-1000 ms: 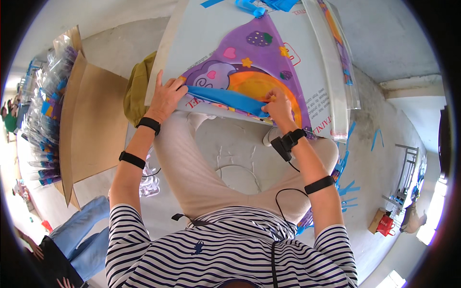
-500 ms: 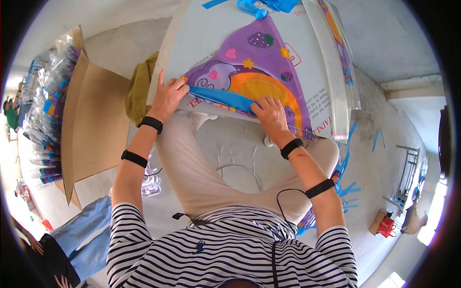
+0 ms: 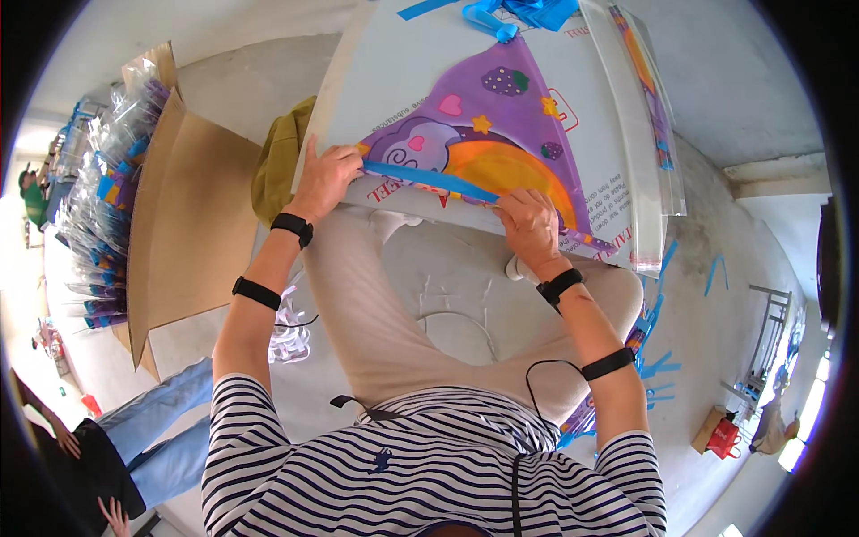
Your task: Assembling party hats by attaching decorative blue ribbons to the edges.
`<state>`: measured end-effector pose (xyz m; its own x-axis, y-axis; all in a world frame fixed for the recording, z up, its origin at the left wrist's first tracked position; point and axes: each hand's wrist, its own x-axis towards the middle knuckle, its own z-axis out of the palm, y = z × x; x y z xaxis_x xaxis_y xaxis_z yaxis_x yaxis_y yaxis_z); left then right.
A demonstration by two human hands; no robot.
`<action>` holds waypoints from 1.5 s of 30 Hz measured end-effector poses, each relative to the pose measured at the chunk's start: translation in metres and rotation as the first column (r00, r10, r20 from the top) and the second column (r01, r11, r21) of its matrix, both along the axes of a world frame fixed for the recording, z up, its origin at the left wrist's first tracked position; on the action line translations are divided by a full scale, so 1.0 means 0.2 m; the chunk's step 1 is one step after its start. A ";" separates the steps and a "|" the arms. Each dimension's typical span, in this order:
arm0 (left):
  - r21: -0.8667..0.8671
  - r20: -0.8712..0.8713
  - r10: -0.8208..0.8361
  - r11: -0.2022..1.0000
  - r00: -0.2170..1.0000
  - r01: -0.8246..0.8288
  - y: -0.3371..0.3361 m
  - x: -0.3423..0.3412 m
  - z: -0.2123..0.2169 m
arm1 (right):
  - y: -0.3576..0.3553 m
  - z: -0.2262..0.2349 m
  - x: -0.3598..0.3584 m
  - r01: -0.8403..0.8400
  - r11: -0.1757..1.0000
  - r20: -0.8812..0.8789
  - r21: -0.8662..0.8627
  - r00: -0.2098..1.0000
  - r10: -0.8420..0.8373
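A purple triangular kite [image 3: 483, 112], printed with a rainbow, a cloud, stars, hearts and berries, lies on a white printed board over my knees. Along its near edge runs a narrow folded blue strip [image 3: 425, 175]. My left hand [image 3: 329, 183] pinches the left end of that edge, thumb raised. At the right part of the same edge, my right hand [image 3: 531, 225] has its fingers closed on the folded fabric. Blue ribbons [image 3: 537, 12] lie bunched at the kite's far tip.
Clear plastic sleeves [image 3: 640, 179] lie along the board's right side. To my left stands an open cardboard box [image 3: 192, 215] beside several bagged kites [image 3: 112, 206]. An olive cloth [image 3: 284, 161] is next to the board [image 3: 358, 67]. Another person's hand [image 3: 114, 516] shows at lower left.
The blue strip at the near edge has become narrower, folded or rolled tighter. My right hand has turned slightly and stays on the edge; the left keeps its pinch. The whole view has shifted a little.
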<state>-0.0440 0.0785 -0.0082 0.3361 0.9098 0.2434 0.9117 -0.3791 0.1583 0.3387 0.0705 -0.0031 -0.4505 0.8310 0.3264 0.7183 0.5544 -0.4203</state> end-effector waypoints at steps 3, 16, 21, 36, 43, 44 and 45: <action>-0.061 0.002 0.002 0.998 1.000 -0.001 0.02 -0.01 0.01 | 0.04 -0.03 0.02 0.025 0.996 -0.035 -0.091 0.999 -0.028; -0.334 -0.056 0.084 0.937 0.995 -0.098 0.16 0.00 0.07 | 0.17 -0.06 0.04 0.151 0.938 0.008 -0.313 0.988 -0.156; -0.317 -0.019 0.095 0.943 0.995 -0.096 0.17 0.00 0.06 | 0.21 -0.05 0.04 0.182 0.899 0.065 -0.398 0.983 -0.170; -0.067 -0.254 0.242 0.961 0.936 -0.267 0.14 0.12 0.05 | 0.24 -0.03 -0.01 0.321 0.862 0.246 -0.391 0.939 -0.238; -0.232 0.000 0.248 0.942 0.969 -0.241 0.16 0.06 0.02 | 0.25 -0.03 0.01 0.288 0.871 0.261 -0.398 0.946 -0.194; -0.281 0.076 0.293 0.923 0.953 -0.262 0.17 0.05 0.03 | 0.25 -0.02 0.00 0.285 0.872 0.259 -0.397 0.947 -0.192; -0.280 0.075 0.295 0.923 0.952 -0.264 0.18 0.03 0.03 | 0.25 -0.02 0.00 0.282 0.878 0.254 -0.386 0.948 -0.193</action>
